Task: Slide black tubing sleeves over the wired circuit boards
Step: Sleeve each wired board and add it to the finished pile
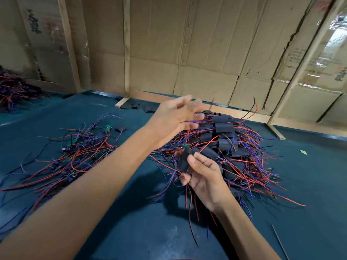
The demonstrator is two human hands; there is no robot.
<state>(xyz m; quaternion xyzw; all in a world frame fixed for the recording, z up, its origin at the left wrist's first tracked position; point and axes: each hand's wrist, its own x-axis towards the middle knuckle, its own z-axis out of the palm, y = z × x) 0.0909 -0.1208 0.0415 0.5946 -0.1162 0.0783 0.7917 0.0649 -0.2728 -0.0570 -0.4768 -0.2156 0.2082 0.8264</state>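
The fingers (193, 160) of the right hand (204, 177) pinch a black sleeve (183, 161). The sleeve is flat and soft, like a squashed straw. A bit of green circuit board (186, 146) pokes out of its top end, with thin red and blue wires hanging below the hand.

The left hand (174, 119) is up in the air above the pile. Its fingers are loose and spread, and they hold nothing. They look blurry.

What could go wrong? The board is not all the way inside, I think. If the right hand pinches too loosely, the sleeve could slip back off. The sleeve is floppy, so its mouth could fold shut and the board could catch on the edge. The hanging wires could also snag in the pile and tug the board out.

Just behind the right hand is the finished pile (225, 139). It has many dark, smooth sleeves and long bendy wires sticking out all ways. To the left lies the bare pile (78, 147), with small green boards and tangled wires. Both sit on a dark blue-green table (309, 175) that looks soft like cloth. Brown cardboard walls (169, 44) stand behind.
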